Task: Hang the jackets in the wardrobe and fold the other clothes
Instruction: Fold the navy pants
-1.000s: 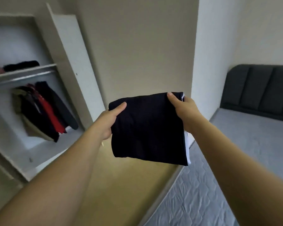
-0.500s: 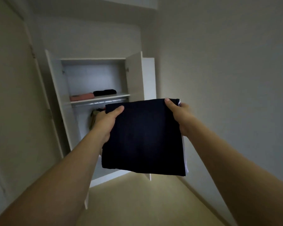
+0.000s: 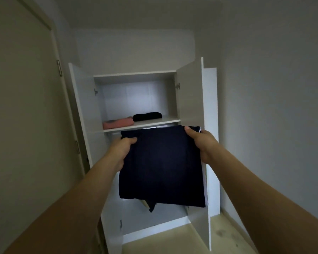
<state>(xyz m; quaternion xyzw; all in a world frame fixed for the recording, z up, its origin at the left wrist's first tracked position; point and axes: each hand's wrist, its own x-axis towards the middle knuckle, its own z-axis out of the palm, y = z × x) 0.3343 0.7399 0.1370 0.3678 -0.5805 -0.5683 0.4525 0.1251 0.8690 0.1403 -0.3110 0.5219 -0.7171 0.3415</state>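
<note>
I am holding a folded dark navy garment (image 3: 162,165) up in front of me with both hands, and the open white wardrobe (image 3: 136,76) is now facing me squarely and filling more of the view; a second ago it was off to one side, with a bed beside me. I judge this means the folding of this piece is done and I am carrying it to be stored.

My left hand (image 3: 120,151) is gripping the garment's upper left corner, with the thumb lying across the front. My right hand (image 3: 203,143) is gripping the upper right corner the same way. The fingers (image 3: 188,129) of both hands are curled round the cloth, not spread.

The garment is hanging as a flat rectangle just below the front edge of the wardrobe shelf (image 3: 141,123). Its long axis is running roughly up and down, the top edge tilting slightly. A loose bit is dangling below the bottom edge.

On the shelf, a folded pink garment (image 3: 117,122) and a folded black garment (image 3: 147,116) are lying side by side. The wardrobe doors are standing open to either side of the shelf.
</note>
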